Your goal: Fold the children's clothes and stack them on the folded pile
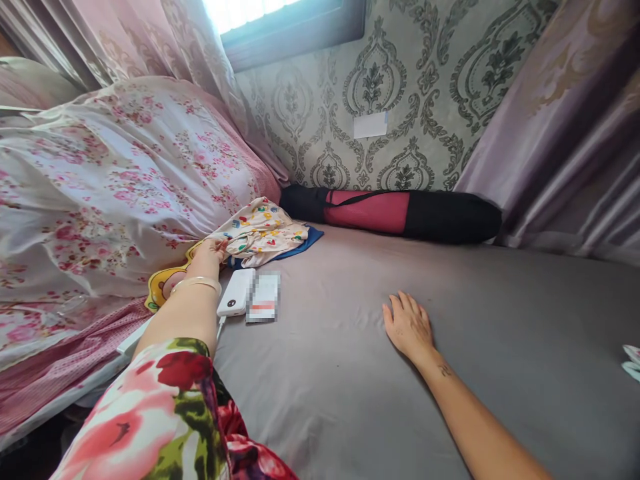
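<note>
My left hand [216, 248] reaches far forward, its fingers closed on the near left edge of a cream garment [265, 230] with a colourful print. The garment lies crumpled over a dark blue cloth [307, 243]. Beneath my left forearm, a yellow cartoon-shaped cushion [167, 283] shows in part. Close to that wrist lie a white power bank [237, 292] with a cable plugged in and a blurred-out flat object [264, 297]. My right hand [409, 325] rests palm down on the grey bed sheet [340, 387], fingers stretched, holding nothing.
A long black and red bag [370, 212] lies along the patterned wall [330, 100]. Floral bedding [125, 180] is heaped on the left. Curtains [565, 127] hang on the right. Part of a small white item [633, 360] shows at the right edge.
</note>
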Tool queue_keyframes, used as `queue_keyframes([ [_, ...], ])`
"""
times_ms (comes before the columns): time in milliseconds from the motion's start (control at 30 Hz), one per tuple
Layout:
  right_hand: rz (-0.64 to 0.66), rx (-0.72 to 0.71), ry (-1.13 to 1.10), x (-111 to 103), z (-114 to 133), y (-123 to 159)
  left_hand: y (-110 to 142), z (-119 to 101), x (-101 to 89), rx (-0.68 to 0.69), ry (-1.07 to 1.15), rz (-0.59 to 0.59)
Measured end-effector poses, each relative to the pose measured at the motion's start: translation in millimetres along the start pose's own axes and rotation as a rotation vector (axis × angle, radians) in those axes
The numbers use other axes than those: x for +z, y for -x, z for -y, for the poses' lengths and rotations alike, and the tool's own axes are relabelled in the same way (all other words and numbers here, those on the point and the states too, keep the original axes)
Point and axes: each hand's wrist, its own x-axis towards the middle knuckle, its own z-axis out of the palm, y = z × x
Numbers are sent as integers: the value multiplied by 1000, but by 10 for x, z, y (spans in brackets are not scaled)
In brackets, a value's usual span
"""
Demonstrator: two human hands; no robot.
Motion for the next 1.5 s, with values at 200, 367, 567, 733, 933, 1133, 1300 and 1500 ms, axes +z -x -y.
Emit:
queue_keyframes([
  [200,10,11,-23,-34,24,1,232,-117,398,64,-23,111],
  [367,-8,3,-30,-37,23,7,601,-161,857,205,11,375],
  [567,-10,-13,-69,-32,-5,21,1246,-167,1350,340,45,751],
  [733,-47,15,-263,-62,-75,-26,1811,-124,1604,439,1,923],
  [933,-452,66,-568,-329,-129,-162,2506,-76,1662,621,-203,1116],
  [1133,-690,171,-568,-703,-235,-216,3034,-128,1691,1032,-311,961],
  [1300,-585,68,-837,-1062,-507,-247,3081,-49,1731,1278,-375,795],
  [1500,-296,14,-1181,-1806,-776,50,2959,196,1754,1117,-399,819],
])
